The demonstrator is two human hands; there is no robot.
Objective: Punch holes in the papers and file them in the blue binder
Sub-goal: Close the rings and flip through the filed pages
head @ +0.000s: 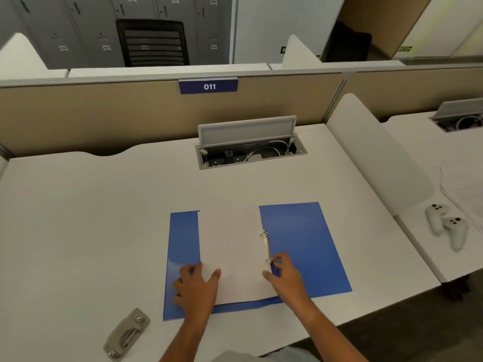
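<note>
The blue binder (303, 246) lies open flat on the tabletop (86, 218) in front of me, and the papers (232, 252) sit on its left half, their right edge up against the metal rings (267, 246). The ring bar runs away from me, nearly along the binder's spine, so its long axis points from my chest toward the far edge of the tabletop.

My right hand (286, 273) is the nearer one to the rings: it rests just beside the near ring, the fingers (281, 257) drawn close together at it, though I cannot tell whether they actually pinch the metal or only touch it. My left hand (198, 286) lies spread and flat on the near left corner of the papers, holding nothing, only pressing the sheets down, its outer fingers spilling onto the blue cover.

The hole punch (126, 334) sits well apart, to the near left, untouched by either hand.

I judge the papers are already on the rings or about to be, so the next move turns on that near ring under my right hand.
</note>
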